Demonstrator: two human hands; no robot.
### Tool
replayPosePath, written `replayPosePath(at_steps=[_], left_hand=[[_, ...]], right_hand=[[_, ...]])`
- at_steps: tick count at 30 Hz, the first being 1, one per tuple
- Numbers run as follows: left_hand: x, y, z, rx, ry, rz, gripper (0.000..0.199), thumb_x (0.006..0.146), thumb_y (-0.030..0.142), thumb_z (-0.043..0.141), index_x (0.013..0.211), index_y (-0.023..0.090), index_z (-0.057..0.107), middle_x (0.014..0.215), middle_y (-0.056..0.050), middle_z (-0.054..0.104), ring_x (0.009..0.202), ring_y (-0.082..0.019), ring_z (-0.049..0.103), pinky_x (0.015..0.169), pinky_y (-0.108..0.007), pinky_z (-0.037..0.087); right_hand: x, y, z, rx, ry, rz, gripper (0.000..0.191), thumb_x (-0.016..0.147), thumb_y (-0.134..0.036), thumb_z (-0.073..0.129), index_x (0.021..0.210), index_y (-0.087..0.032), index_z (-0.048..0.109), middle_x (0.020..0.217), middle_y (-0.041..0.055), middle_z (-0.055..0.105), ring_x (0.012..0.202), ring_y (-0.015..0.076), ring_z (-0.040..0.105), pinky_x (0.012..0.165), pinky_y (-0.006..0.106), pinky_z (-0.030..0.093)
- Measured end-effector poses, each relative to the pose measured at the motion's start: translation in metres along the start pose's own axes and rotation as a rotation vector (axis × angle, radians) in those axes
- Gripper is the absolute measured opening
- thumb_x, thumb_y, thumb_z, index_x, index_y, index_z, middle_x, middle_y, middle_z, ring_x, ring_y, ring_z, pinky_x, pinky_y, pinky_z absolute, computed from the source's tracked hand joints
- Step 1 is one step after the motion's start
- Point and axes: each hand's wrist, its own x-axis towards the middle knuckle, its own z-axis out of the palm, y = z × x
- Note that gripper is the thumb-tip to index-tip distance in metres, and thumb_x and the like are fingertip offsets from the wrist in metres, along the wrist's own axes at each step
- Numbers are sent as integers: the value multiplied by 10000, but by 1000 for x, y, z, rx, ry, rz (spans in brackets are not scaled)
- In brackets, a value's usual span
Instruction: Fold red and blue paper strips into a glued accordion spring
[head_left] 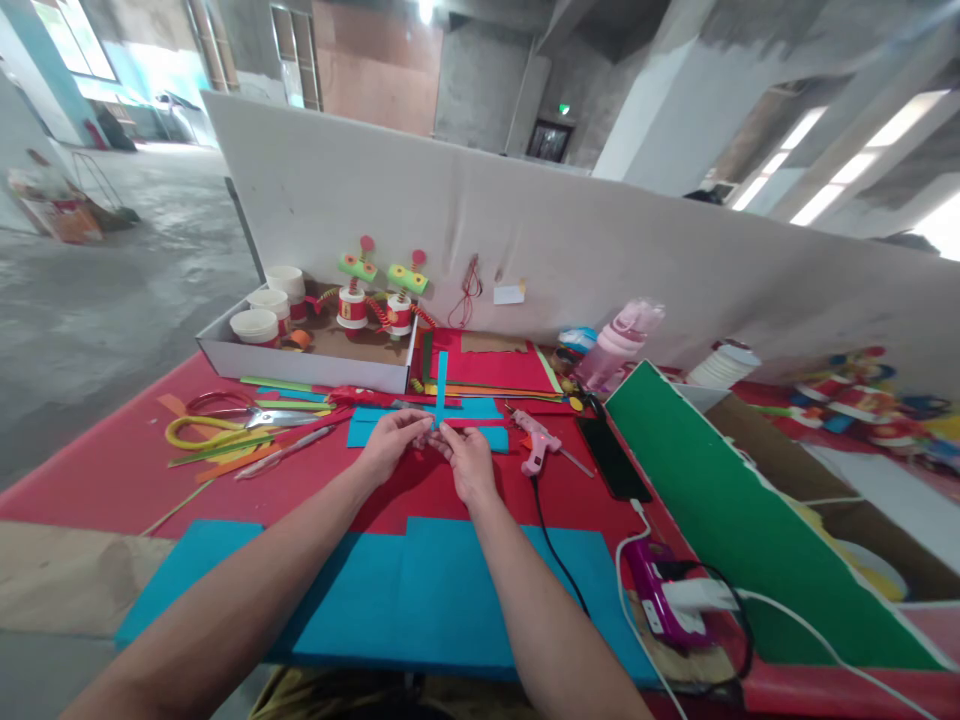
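Both of my hands meet at the middle of the table, over a blue paper piece (365,432). A blue paper strip (442,375) stands up from between my fingertips. A red paper strip (486,423) runs off to the right from the same spot, roughly at a right angle to it. My left hand (397,440) pinches at the strips' meeting point. My right hand (468,458) has thumb and fingers closed on the same joint. The fingers partly hide how the two strips are joined. Just right of my right hand lies a pink hot glue gun (535,440).
Scissors (281,418), a pen (285,452) and paper strips lie left. A cardboard tray (307,372) holds paper cups and two cup figures (352,308). To the right are a phone (611,458), a purple power strip (667,600), cables and a green box wall (750,530). A pink bottle (619,345) stands behind.
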Motion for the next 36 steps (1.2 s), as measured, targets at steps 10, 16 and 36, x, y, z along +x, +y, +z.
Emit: replayPosePath(at_steps=[10, 16, 36], left_hand=[[-1, 3, 4, 131, 33, 35, 279, 583, 320, 789, 718, 125, 643, 573, 16, 585, 493, -76, 483, 504, -213, 399], [-1, 3, 4, 133, 27, 30, 285, 579, 323, 789, 709, 124, 633, 551, 20, 571, 487, -81, 484, 494, -214, 403], [-1, 4, 5, 39, 30, 5, 251, 567, 301, 796, 663, 129, 640, 539, 14, 574, 465, -78, 482, 474, -213, 412]], right_hand=[[1, 1, -5, -97, -7, -21, 261, 613, -336, 781, 739, -149, 650, 613, -7, 664, 585, 138, 632, 655, 281, 536], [1, 0, -5, -143, -5, -56, 210, 639, -311, 749, 748, -155, 661, 627, -10, 662, 598, 136, 622, 661, 274, 522], [0, -2, -6, 28, -96, 48, 278, 586, -306, 820, 761, -194, 635, 671, -40, 632, 615, 93, 590, 678, 246, 540]])
